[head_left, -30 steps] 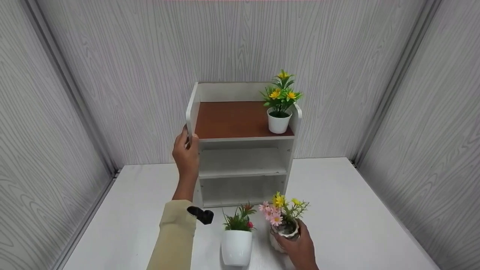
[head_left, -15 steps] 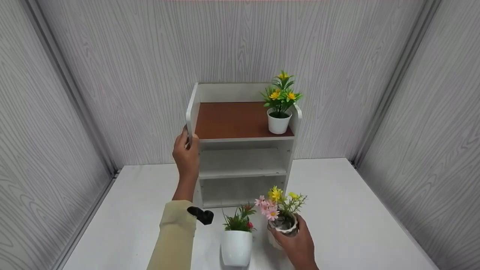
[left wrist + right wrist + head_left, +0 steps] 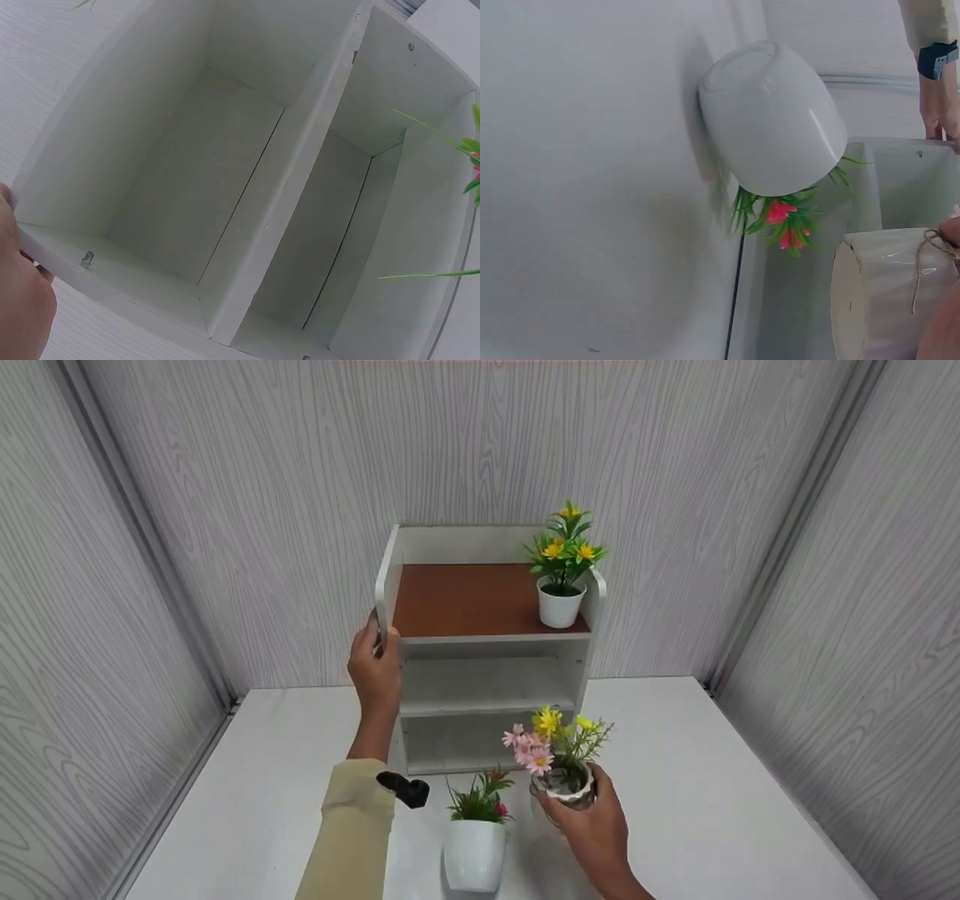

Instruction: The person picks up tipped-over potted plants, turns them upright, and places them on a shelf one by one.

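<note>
A white shelf unit point(image 3: 486, 682) with a brown top board stands at the back of the table. My left hand point(image 3: 373, 667) grips its left side panel point(image 3: 45, 255) near the top front corner. My right hand point(image 3: 592, 829) holds a cream pot with pink and yellow flowers point(image 3: 555, 754), lifted just off the table in front of the shelf; twine wraps the cream pot point(image 3: 889, 292). A white pot with red flowers point(image 3: 475, 844) stands on the table left of it, and the same white pot point(image 3: 772, 120) appears in the right wrist view.
A white pot with yellow flowers point(image 3: 561, 577) stands at the right end of the top board. The two lower compartments point(image 3: 187, 172) hold nothing. Grey wood-grain walls close in the white table point(image 3: 712, 780) on three sides.
My right hand has raised the cream flower pot off the table and moved it slightly toward the shelf. The left hand stays on the side panel.
</note>
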The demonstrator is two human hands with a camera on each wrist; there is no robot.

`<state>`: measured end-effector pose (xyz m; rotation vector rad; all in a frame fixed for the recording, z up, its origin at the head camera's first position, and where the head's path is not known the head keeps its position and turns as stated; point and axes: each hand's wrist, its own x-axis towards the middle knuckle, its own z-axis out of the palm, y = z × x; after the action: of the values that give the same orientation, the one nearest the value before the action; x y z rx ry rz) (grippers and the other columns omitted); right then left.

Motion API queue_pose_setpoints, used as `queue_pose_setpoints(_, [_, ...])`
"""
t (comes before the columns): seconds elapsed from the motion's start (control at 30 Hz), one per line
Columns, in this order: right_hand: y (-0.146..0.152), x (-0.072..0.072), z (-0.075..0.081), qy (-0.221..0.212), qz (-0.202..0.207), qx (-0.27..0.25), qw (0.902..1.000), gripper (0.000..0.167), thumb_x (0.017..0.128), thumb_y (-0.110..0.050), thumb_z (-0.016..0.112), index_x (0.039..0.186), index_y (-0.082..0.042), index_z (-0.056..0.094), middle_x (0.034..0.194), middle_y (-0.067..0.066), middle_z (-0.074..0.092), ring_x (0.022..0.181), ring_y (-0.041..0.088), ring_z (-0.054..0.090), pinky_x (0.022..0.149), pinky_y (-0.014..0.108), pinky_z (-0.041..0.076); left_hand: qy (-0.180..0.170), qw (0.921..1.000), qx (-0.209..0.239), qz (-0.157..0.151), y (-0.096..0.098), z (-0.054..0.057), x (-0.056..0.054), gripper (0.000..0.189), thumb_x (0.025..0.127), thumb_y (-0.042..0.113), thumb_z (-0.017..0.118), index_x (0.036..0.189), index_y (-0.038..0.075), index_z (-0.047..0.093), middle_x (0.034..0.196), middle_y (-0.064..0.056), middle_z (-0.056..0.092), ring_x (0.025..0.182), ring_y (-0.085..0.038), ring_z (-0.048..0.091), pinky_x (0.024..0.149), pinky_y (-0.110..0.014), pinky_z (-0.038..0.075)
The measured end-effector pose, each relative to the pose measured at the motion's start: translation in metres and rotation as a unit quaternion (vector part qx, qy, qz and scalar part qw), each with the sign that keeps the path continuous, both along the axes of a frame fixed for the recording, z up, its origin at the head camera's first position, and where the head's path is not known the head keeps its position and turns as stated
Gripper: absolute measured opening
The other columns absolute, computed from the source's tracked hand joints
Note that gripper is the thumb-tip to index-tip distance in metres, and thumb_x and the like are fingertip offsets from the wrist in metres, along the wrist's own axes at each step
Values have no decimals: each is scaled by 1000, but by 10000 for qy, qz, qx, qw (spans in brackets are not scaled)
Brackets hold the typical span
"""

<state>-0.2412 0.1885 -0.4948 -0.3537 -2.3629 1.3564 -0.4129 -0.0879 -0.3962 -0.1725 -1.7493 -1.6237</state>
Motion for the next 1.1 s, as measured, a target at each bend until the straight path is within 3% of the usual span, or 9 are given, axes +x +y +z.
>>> queue_pose_setpoints(0.57, [-11, -14, 57, 983, 580, -215, 9932, 97, 74, -43, 90, 150, -5, 41, 145, 15, 51, 133, 32, 53, 104, 49, 51, -7, 9998, 14, -217, 6, 1, -2, 51, 105, 26, 55, 153, 11, 44, 141, -10, 55, 133, -22, 54, 108, -41, 49])
queue_pose_setpoints(0.83, [-26, -21, 85, 1591, 961, -187, 9824, 89, 76, -37, 90, 146, -7, 45, 140, 10, 54, 128, 27, 56, 100, 45, 55, 14, 10000, -67, -60, 3, 0, -1, 50, 105, 25, 55, 152, 12, 46, 137, -10, 58, 129, -21, 56, 105, -39, 51])
queue_pose_setpoints(1.1, [-41, -34, 123, 2121, 1197, -303, 9694, 86, 77, -37, 88, 145, -7, 45, 136, 7, 55, 124, 22, 56, 97, 40, 57, 29, 10000, -49, -42, -1, 1, 2, 49, 105, 24, 54, 151, 11, 47, 136, -11, 58, 128, -22, 57, 104, -42, 52])
